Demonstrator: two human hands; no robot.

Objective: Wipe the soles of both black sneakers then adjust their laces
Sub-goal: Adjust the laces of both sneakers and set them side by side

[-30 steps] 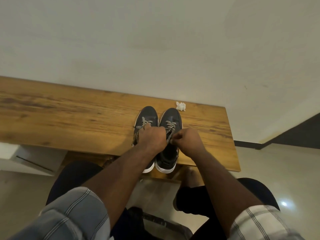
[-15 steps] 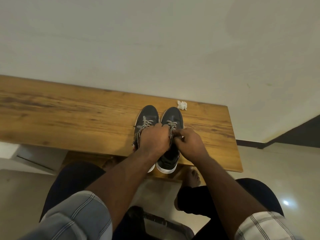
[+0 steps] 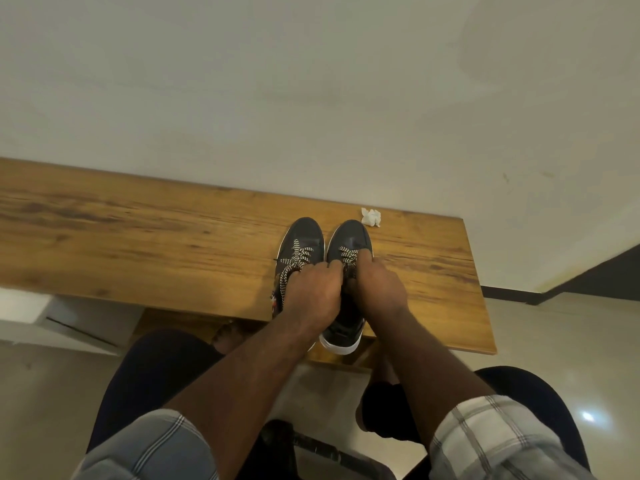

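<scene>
Two black sneakers are stood side by side on the wooden bench (image 3: 173, 237), toes toward 12 o'clock, heels at the near edge. The left sneaker (image 3: 300, 237) is partly covered by the left hand (image 3: 311, 292); the right sneaker (image 3: 348, 237) is worked on by both hands. The right hand (image 3: 379, 289) lies at 3 o'clock of the left, the two touching over the right sneaker's laces (image 3: 348, 255). Fingers of both hands are curled down into the lacing; the laces seem to be pinched, though the exact hold is hidden by the knuckles. A crumpled tissue (image 3: 371, 217) lies at 1 o'clock of the sneakers, near the wall.

The wiping is judged done and lace adjustment to be under way. The laces are flat, woven and soft, and should be taken near the eyelets, one strand per hand, and drawn evenly. The sneakers are judged light, with fairly stiff soles, so they may slide on the smooth wood when pulled; a steadying press on the upper would help.
</scene>
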